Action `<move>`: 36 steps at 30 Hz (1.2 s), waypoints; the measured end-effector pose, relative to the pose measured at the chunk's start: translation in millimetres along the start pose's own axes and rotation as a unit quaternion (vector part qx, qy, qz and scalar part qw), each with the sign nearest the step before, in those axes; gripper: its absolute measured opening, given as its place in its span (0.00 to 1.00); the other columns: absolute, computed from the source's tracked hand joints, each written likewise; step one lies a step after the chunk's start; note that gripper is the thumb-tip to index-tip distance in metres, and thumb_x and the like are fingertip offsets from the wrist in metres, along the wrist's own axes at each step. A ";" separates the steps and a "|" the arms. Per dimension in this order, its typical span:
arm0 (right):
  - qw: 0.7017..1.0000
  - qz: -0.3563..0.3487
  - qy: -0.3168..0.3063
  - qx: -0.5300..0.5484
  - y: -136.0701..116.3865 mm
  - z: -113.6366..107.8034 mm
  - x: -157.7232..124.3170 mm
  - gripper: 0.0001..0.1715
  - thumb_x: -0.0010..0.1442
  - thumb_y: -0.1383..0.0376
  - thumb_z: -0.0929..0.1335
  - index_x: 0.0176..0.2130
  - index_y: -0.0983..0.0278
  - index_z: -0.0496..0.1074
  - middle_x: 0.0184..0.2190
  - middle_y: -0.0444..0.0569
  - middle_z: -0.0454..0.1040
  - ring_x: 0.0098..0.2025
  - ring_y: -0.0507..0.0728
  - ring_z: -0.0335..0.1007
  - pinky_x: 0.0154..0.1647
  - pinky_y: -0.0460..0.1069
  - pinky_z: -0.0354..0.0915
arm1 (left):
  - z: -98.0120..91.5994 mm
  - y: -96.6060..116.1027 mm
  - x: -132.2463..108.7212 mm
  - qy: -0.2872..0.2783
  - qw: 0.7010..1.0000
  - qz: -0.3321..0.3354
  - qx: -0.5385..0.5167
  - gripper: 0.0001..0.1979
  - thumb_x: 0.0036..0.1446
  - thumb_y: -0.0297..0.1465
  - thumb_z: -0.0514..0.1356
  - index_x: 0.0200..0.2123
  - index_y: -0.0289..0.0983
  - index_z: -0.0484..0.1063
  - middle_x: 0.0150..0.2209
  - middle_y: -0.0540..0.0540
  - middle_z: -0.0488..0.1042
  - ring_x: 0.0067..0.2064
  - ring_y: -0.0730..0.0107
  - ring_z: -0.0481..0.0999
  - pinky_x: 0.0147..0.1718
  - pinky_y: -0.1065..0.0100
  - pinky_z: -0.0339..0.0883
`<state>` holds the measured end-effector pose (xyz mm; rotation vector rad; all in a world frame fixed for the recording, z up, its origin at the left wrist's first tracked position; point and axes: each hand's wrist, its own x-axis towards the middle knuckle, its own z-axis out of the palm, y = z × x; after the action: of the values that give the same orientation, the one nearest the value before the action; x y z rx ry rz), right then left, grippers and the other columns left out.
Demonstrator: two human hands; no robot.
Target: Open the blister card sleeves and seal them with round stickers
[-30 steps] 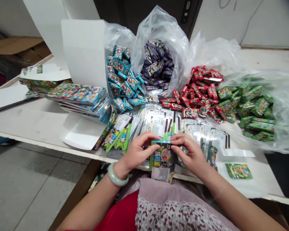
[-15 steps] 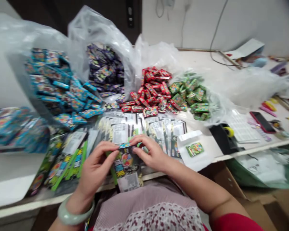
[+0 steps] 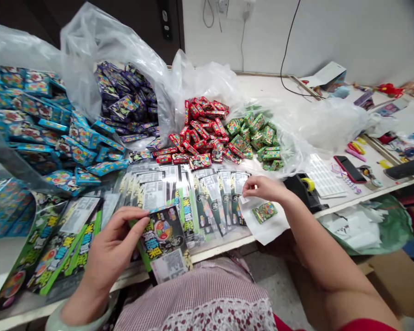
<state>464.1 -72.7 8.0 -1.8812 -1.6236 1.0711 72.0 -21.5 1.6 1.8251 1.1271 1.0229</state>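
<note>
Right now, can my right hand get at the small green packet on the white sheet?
Very likely yes: your right hand is just above the small green packet, and nothing appears to lie between them on the white sheet.

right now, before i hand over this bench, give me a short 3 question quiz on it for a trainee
1. True or false: the right hand is holding the printed card with the colour wheel.
2. Which colour of small boxes lies right beside the green boxes? A blue, B red, C purple.
3. What is the black item with a yellow roll just past the right hand?

Key:
1. False, the left hand has it.
2. B, the red boxes.
3. A tape dispenser.
</note>
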 end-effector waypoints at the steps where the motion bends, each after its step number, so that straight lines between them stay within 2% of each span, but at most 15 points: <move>1: 1.000 0.003 0.001 0.017 0.9 2.5 1.3 0.08 0.48 0.61 0.72 0.24 0.63 0.74 0.21 0.42 0.71 0.26 0.52 0.64 0.30 0.47 0.59 | -0.3 -0.1 0.1 -0.003 1.000 0.003 -0.003 0.04 0.58 0.30 0.61 0.37 0.45 0.73 0.39 0.54 0.72 0.41 0.68 0.71 0.39 0.67 0.66; 3: 0.998 0.012 0.024 0.054 3.8 5.1 4.3 0.12 0.50 0.56 0.70 0.26 0.63 0.72 0.23 0.43 0.72 0.28 0.53 0.67 0.30 0.47 0.61 | -0.5 -1.1 0.3 -0.005 1.000 0.012 -0.006 0.03 0.58 0.30 0.61 0.37 0.44 0.73 0.38 0.53 0.71 0.41 0.69 0.71 0.39 0.69 0.66; 6: 0.990 0.028 0.102 0.097 0.7 6.5 9.7 0.20 0.54 0.48 0.66 0.29 0.62 0.66 0.26 0.45 0.70 0.30 0.54 0.68 0.30 0.48 0.63 | 1.5 -2.1 0.5 -0.010 1.000 0.026 -0.014 0.02 0.59 0.31 0.60 0.37 0.42 0.72 0.37 0.50 0.71 0.41 0.68 0.70 0.39 0.68 0.66; 8: 0.983 0.012 0.140 0.121 -16.1 11.3 13.0 0.22 0.54 0.46 0.65 0.29 0.62 0.65 0.27 0.45 0.69 0.31 0.54 0.67 0.31 0.48 0.63 | 4.4 -0.2 0.3 -0.009 0.999 0.032 -0.022 0.03 0.59 0.32 0.60 0.36 0.40 0.71 0.37 0.48 0.70 0.41 0.67 0.70 0.39 0.67 0.66; 9: 0.982 -0.012 0.133 0.136 -29.9 16.0 14.2 0.22 0.53 0.46 0.66 0.28 0.62 0.65 0.27 0.45 0.69 0.32 0.54 0.66 0.33 0.49 0.63 | 6.1 1.8 0.1 -0.008 0.999 0.035 -0.025 0.03 0.58 0.31 0.60 0.36 0.39 0.71 0.36 0.48 0.70 0.40 0.67 0.71 0.40 0.67 0.66; 11: 0.980 -0.087 0.061 0.171 -65.8 30.4 15.6 0.18 0.54 0.50 0.68 0.28 0.62 0.67 0.30 0.46 0.71 0.34 0.54 0.66 0.37 0.50 0.63 | 9.2 6.9 -0.6 -0.005 0.999 0.038 -0.030 0.02 0.58 0.30 0.60 0.35 0.38 0.70 0.34 0.48 0.70 0.39 0.68 0.71 0.40 0.67 0.66; 14: 0.962 -0.188 -0.097 0.172 -122.9 59.5 18.8 0.12 0.57 0.57 0.68 0.28 0.61 0.70 0.33 0.47 0.73 0.36 0.55 0.68 0.40 0.51 0.64 | 11.6 13.7 -1.9 -0.007 0.998 0.046 -0.052 0.01 0.58 0.28 0.59 0.34 0.38 0.69 0.33 0.48 0.69 0.38 0.69 0.70 0.39 0.66 0.64; 16: 0.954 -0.216 -0.147 0.146 -150.0 79.0 25.0 0.09 0.58 0.59 0.68 0.28 0.60 0.72 0.32 0.46 0.74 0.35 0.55 0.68 0.39 0.51 0.64 | 11.1 16.1 -3.3 -0.012 0.997 0.044 -0.066 0.01 0.59 0.28 0.58 0.34 0.38 0.69 0.33 0.48 0.69 0.38 0.68 0.69 0.39 0.66 0.64; 18: 0.956 -0.210 -0.165 0.123 -164.0 95.2 34.5 0.08 0.56 0.60 0.69 0.28 0.60 0.73 0.29 0.46 0.74 0.32 0.54 0.68 0.36 0.51 0.65 | 9.3 16.7 -5.0 -0.016 0.996 0.039 -0.077 0.02 0.60 0.28 0.57 0.34 0.38 0.69 0.34 0.47 0.69 0.38 0.68 0.69 0.40 0.65 0.64; 21: 0.960 -0.163 -0.189 0.122 -166.2 109.4 47.8 0.09 0.54 0.59 0.70 0.26 0.61 0.72 0.24 0.45 0.72 0.27 0.53 0.65 0.29 0.49 0.62 | 6.4 15.2 -6.6 -0.020 0.995 0.026 -0.094 0.03 0.61 0.29 0.56 0.35 0.38 0.69 0.35 0.47 0.69 0.39 0.67 0.70 0.41 0.64 0.64; 24: 0.961 -0.122 -0.207 0.138 -161.5 114.0 53.2 0.12 0.53 0.57 0.71 0.25 0.60 0.70 0.22 0.44 0.70 0.24 0.52 0.63 0.25 0.48 0.59 | 6.0 12.3 -6.4 -0.020 0.994 0.017 -0.107 0.04 0.62 0.30 0.55 0.35 0.37 0.68 0.35 0.47 0.69 0.39 0.68 0.69 0.40 0.64 0.64; 27: 0.964 -0.105 -0.202 0.134 -159.0 115.7 53.6 0.13 0.54 0.55 0.70 0.26 0.61 0.70 0.22 0.44 0.70 0.24 0.51 0.62 0.24 0.48 0.58 | 8.7 10.2 -5.6 -0.015 0.994 0.026 -0.109 0.03 0.59 0.30 0.59 0.35 0.38 0.68 0.35 0.47 0.69 0.39 0.68 0.69 0.41 0.64 0.64; 29: 0.967 -0.103 -0.195 0.125 -158.6 116.9 53.9 0.13 0.54 0.55 0.70 0.26 0.61 0.70 0.21 0.44 0.70 0.23 0.51 0.61 0.23 0.48 0.56 | 11.3 10.0 -5.4 -0.002 0.994 0.028 -0.104 0.05 0.56 0.30 0.62 0.35 0.38 0.68 0.34 0.48 0.69 0.39 0.68 0.69 0.41 0.65 0.64; 33: 0.973 -0.089 -0.182 0.108 -158.4 119.8 56.8 0.11 0.53 0.57 0.69 0.26 0.62 0.70 0.20 0.44 0.69 0.23 0.51 0.61 0.23 0.47 0.55 | 14.7 10.9 -5.4 0.024 0.995 0.009 -0.097 0.05 0.56 0.28 0.62 0.35 0.38 0.67 0.34 0.48 0.69 0.38 0.68 0.69 0.40 0.64 0.64; 36: 0.970 -0.044 -0.196 0.140 -158.6 123.5 58.9 0.09 0.50 0.59 0.70 0.25 0.62 0.69 0.21 0.43 0.69 0.23 0.51 0.61 0.24 0.47 0.56 | 15.5 10.5 -7.2 0.039 0.994 -0.009 -0.098 0.09 0.54 0.28 0.63 0.37 0.38 0.66 0.34 0.49 0.69 0.38 0.69 0.70 0.40 0.65 0.65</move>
<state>269.3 -0.8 35.2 -1.4658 -1.6334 1.6159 87.3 -34.4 2.8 1.6291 1.0493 1.1608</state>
